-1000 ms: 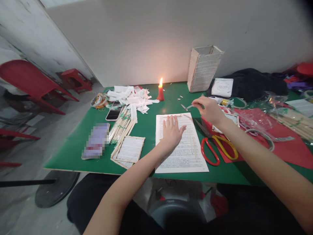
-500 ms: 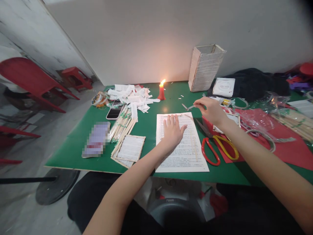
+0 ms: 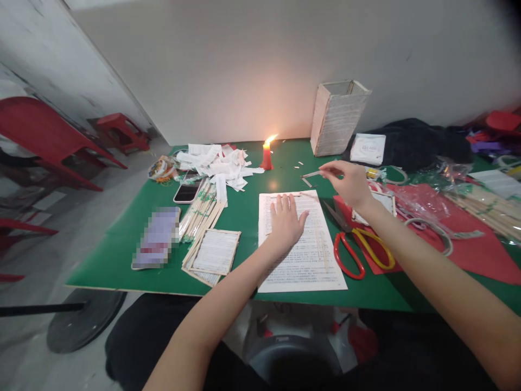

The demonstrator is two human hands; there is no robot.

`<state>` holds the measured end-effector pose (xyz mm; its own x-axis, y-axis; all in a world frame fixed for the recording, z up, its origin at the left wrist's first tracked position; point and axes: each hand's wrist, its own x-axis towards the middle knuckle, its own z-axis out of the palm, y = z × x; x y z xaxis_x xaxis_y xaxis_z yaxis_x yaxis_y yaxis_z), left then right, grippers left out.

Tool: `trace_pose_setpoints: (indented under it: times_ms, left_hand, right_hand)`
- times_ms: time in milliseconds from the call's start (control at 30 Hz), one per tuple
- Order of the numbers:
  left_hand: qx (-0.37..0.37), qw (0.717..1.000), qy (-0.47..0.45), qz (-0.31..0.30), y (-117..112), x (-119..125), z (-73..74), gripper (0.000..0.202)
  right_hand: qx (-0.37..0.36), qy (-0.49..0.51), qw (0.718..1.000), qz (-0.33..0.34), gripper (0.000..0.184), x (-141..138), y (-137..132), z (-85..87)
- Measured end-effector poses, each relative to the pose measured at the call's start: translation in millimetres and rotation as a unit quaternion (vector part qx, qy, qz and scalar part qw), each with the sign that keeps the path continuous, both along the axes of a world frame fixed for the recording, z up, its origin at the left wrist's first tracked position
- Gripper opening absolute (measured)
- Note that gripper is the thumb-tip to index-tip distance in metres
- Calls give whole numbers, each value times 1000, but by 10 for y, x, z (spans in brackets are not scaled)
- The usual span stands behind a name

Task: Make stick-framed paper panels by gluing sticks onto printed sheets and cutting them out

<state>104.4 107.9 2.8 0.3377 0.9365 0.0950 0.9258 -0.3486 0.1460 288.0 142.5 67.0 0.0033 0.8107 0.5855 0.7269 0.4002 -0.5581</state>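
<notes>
Two fingers of the right hand (image 3: 345, 182) pinch a thin wooden stick (image 3: 311, 174) over a green table (image 3: 122, 266); the left hand (image 3: 286, 224) lies spread flat on a printed sheet (image 3: 303, 269), near red-and-yellow-handled scissors (image 3: 336, 255).

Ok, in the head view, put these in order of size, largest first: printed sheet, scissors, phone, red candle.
1. The printed sheet
2. The scissors
3. The phone and the red candle look close in size; the angle and their distance from the camera make ranking them unsure.

wooden sliver (image 3: 311, 174) in right hand (image 3: 345, 182)
</notes>
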Motion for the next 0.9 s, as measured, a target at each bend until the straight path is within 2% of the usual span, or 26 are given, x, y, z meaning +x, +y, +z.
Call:
trace_pose_setpoints:
  times_ms: [167,333,400,567,633,900]
  left_hand:
    - [9,1000,0,0,-7,-9,-1,66]
    - [18,1000,4,1,-6,-10,5,67]
    - [17,1000,8,1,-4,-9,1,68]
    - [27,1000,11,9,-3,-4,-32,67]
    - [29,999,13,9,-3,-2,-43,66]
    - [22,1000,7,12,3,6,-47,63]
  right_hand:
    - [-19,167,986,-24,10,-192,256,-10]
    - [-27,283,958,-32,16,-426,590,-121]
    - [-33,351,935,-38,15,-531,698,-173]
    - [-37,549,835,5,8,-796,897,-269]
    - [-29,570,821,12,7,-881,967,-290]
    - [6,585,811,0,10,-1034,1179,-377]
